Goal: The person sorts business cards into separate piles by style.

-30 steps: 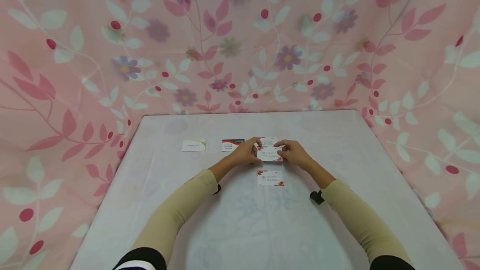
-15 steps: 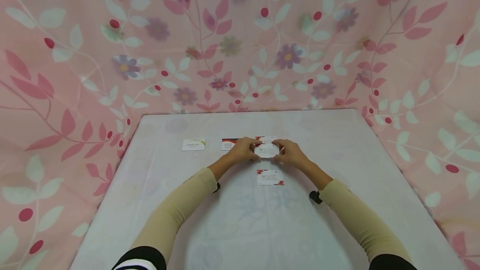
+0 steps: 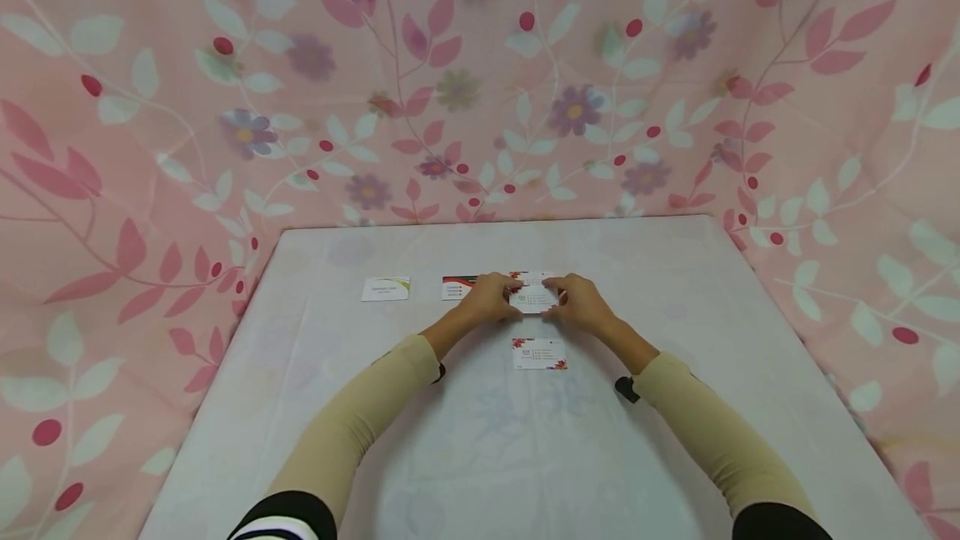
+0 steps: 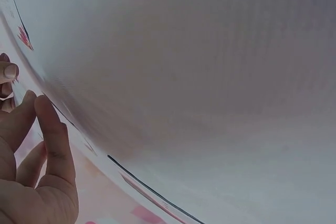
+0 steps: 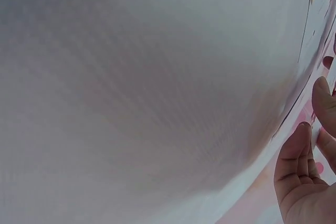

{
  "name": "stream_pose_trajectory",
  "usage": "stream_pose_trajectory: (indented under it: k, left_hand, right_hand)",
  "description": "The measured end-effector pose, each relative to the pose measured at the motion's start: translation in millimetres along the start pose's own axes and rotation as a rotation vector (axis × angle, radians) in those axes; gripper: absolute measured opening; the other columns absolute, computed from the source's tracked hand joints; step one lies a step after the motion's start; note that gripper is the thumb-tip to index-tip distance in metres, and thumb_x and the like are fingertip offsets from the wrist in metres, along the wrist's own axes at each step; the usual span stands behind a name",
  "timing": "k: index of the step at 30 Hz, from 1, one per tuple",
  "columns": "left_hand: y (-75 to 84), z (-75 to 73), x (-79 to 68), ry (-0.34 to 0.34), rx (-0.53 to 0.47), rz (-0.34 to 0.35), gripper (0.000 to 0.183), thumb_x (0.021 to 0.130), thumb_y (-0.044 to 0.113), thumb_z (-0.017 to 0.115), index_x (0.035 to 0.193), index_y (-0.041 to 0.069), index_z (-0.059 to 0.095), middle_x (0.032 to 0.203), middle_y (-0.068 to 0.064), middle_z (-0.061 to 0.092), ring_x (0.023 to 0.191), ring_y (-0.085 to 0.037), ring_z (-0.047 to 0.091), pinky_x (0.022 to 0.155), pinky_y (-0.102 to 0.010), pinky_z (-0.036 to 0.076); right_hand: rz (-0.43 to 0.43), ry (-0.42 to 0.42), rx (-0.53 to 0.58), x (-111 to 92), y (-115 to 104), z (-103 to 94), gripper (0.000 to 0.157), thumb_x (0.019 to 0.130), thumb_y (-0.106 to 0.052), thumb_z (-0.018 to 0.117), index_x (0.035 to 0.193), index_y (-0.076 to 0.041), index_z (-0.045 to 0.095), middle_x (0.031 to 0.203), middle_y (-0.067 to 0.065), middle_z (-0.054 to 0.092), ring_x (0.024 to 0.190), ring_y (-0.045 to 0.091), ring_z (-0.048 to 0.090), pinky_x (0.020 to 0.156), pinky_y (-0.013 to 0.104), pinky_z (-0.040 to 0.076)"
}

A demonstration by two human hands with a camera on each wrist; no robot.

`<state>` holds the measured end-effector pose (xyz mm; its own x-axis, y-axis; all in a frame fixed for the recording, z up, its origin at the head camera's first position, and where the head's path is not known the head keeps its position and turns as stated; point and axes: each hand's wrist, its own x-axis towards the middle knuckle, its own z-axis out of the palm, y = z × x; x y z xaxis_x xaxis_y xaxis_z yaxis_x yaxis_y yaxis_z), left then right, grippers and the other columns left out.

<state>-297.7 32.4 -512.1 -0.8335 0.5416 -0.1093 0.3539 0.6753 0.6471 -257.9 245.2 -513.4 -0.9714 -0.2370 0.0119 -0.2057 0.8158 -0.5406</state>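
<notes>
Between my two hands is a white business card [image 3: 533, 302] with small print and red floral corners. My left hand [image 3: 487, 298] pinches its left edge with thumb and fingers. On the opposite edge, my right hand [image 3: 585, 304] pinches it the same way. Just behind it lies a matching business card [image 3: 533, 277], its lower part covered by the held one. Nearer to me, a third matching card [image 3: 540, 354] lies flat on the table. In the left wrist view my left hand [image 4: 50, 166] shows with thumb and fingertip close together; the right wrist view shows my right hand [image 5: 304, 177] similarly.
Left of my left hand lies a red, black and white card [image 3: 458, 288], partly hidden by that hand. Farther left is a white card with a green curve [image 3: 386, 289]. The white-covered table [image 3: 450, 457] ends at a pink floral cloth [image 3: 480, 90] behind.
The held card has moved slightly left and back, closer over the card behind it. My right hand has shifted a little left and now pinches nearer the card's lower corner.
</notes>
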Motion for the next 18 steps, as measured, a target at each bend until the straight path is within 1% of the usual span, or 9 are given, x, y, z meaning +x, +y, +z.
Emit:
stream_pose_trajectory:
  k: [3,7,12,15,18]
  left_hand:
    - [1.5,0.3,0.6,0.004,0.018,-0.004,0.066,0.077,0.02,0.086,0.137,0.012,0.06,0.083,-0.003,0.06,0.063,-0.01,0.053,0.053,-0.02,0.042]
    - [4.7,0.0,-1.2,0.004,0.021,-0.013,0.066,0.077,0.018,0.086,0.137,0.011,0.06,0.076,-0.003,0.059,0.058,-0.01,0.052,0.052,-0.021,0.041]
    - [9.4,-1.3,-2.5,-0.01,0.024,-0.034,0.066,0.078,0.017,0.084,0.138,0.01,0.058,0.072,-0.003,0.06,0.056,-0.01,0.051,0.051,-0.021,0.04]
    - [11.3,-1.4,-2.8,-0.008,0.04,-0.033,0.065,0.079,0.017,0.084,0.138,0.009,0.058,0.08,-0.007,0.064,0.06,-0.012,0.052,0.053,-0.021,0.04]
    - [11.8,-1.3,-2.3,0.001,0.065,-0.033,0.064,0.079,0.017,0.084,0.137,0.009,0.059,0.1,-0.011,0.068,0.071,-0.016,0.053,0.056,-0.022,0.041]
  right_hand:
    - [0.011,0.012,0.001,0.0,0.6,0.4,0.062,0.073,-0.019,0.088,0.13,-0.007,0.065,0.09,0.01,0.061,0.083,0.022,0.06,0.072,0.032,0.048]
    - [0.026,0.024,0.006,-1.0,0.4,1.5,0.064,0.072,-0.02,0.089,0.13,-0.009,0.065,0.089,0.009,0.06,0.081,0.02,0.058,0.07,0.03,0.046]
    - [0.037,0.04,0.029,-2.0,-0.4,2.1,0.064,0.073,-0.02,0.089,0.131,-0.01,0.065,0.094,0.01,0.061,0.082,0.021,0.058,0.07,0.029,0.045]
    - [0.045,0.051,0.04,-2.2,-0.7,3.2,0.064,0.072,-0.019,0.089,0.131,-0.009,0.065,0.096,0.01,0.062,0.082,0.02,0.057,0.07,0.029,0.045]
    - [0.042,0.05,0.035,-1.2,-1.1,4.1,0.064,0.073,-0.018,0.088,0.131,-0.008,0.065,0.097,0.01,0.062,0.081,0.02,0.057,0.07,0.029,0.044]
